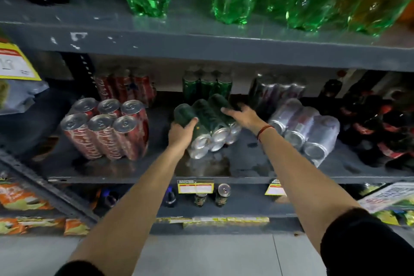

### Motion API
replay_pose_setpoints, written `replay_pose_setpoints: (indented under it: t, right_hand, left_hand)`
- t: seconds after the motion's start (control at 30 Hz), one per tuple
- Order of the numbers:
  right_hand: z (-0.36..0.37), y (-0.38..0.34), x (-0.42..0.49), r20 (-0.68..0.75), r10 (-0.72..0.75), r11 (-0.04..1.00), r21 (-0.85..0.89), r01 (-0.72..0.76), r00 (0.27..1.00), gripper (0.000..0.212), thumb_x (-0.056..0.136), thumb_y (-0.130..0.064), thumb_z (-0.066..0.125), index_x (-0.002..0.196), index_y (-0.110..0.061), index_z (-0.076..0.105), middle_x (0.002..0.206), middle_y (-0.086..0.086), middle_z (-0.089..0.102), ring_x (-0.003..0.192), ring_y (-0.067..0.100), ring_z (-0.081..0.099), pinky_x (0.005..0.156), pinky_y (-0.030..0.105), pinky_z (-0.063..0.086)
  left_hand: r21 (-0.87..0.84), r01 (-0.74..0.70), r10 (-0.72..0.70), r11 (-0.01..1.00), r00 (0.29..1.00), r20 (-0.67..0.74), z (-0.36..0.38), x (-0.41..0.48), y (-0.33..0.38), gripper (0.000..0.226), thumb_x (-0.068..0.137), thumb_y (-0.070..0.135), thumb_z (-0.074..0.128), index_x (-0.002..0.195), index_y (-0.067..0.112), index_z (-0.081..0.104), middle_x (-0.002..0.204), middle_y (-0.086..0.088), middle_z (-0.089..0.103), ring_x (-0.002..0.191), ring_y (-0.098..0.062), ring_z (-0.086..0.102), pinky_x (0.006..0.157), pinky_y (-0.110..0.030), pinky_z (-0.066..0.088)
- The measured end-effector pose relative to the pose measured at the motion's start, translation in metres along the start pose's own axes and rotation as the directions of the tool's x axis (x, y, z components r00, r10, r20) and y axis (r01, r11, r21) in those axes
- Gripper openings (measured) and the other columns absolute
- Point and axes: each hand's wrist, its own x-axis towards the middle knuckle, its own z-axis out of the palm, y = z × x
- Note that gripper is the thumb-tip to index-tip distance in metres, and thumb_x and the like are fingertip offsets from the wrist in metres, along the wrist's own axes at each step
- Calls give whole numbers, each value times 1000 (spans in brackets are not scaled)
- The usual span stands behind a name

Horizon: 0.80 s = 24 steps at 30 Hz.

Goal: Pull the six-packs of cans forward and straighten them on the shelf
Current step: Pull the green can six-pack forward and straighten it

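Green six-pack (208, 123): six smooth cylinders in glossy shrink-wrap, lying on its side mid-way along the grey metal shelf (134, 170). Can axes run front to back, with the silver tops toward the shelf edge. Left grip (181, 132) curls round the left can. Right grip (242, 116) hooks over the pack's far right end.

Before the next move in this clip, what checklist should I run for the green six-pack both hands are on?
1. Grip, left hand on green shrink-wrapped six-pack of cans: ok.
2. Grip, right hand on its far right side: ok.
3. Pack upright: not ok, tipped, tops toward the aisle.
4. Bare grey metal shelf in front: ok.
5. Neighbouring silver shrink-wrapped six-pack straightened: not ok, also tipped.
6. Wrap intact: cannot tell.
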Motion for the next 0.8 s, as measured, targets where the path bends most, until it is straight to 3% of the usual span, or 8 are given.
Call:
replay_pose_setpoints:
  t: [0.07,0.17,0.3,0.4,0.5,0.57,0.63,0.8]
  right_hand:
    - [5,8,6,72,43,996,80,-49,996,72,74,-50,73,128,-8,55,129,10,62,114,27,59,105,40,45]
    - [13,19,6,27,23,983,179,-28,999,56,72,-48,74,112,-9,64,106,10,70,87,24,67,82,35,56]
    - [22,25,-3,-5,-39,963,265,39,999,46,78,-40,72,110,-7,63,95,9,66,66,18,60,51,25,46]
    - [22,28,-9,-55,-44,941,333,60,998,49,79,-33,74,115,-6,58,109,14,69,90,26,68,63,33,55]
    - [15,33,-16,-71,-92,936,335,110,993,72,78,-27,76,136,-4,41,106,10,67,105,28,65,86,37,55]
    - [14,38,-22,-96,-121,931,335,146,988,78,75,-17,78,139,-4,35,107,10,66,108,28,64,86,35,54]
    - [18,46,-29,-141,-131,930,326,171,981,73,70,-7,81,133,-4,42,121,15,63,111,25,61,91,37,53]
    - [37,69,-42,-214,-152,954,225,200,965,77,61,-6,87,126,-3,45,126,14,55,114,21,54,98,34,46]
  left_hand:
    - [-94,141,-132,986,987,93,-3,9,-1,78,71,54,71,128,3,53,122,-14,63,109,-31,60,94,-35,48]
    - [-108,163,-147,981,979,140,-6,13,-6,78,60,59,75,119,10,59,111,-5,66,96,-23,62,82,-34,47]
    - [-214,141,-118,967,986,116,-4,14,-7,46,64,40,80,98,13,65,86,0,70,79,-15,65,59,-26,44]
    - [-252,70,-46,965,994,99,-2,11,-5,27,69,27,79,91,15,67,79,0,69,71,-13,66,54,-23,48]
    - [-198,-165,186,966,978,94,-5,11,-5,33,73,17,77,100,23,60,91,4,67,72,1,65,51,-11,48]
    - [-78,-328,336,941,935,112,-9,12,-8,49,70,14,79,113,19,57,113,-2,62,95,-6,65,72,-16,55]
    - [43,-428,420,903,899,124,-11,12,-14,69,67,13,82,129,17,50,134,-7,52,121,-21,54,101,-38,48]
    - [39,-423,411,906,896,168,-11,5,-43,83,67,6,82,138,10,39,136,-12,54,124,-25,54,105,-40,43]
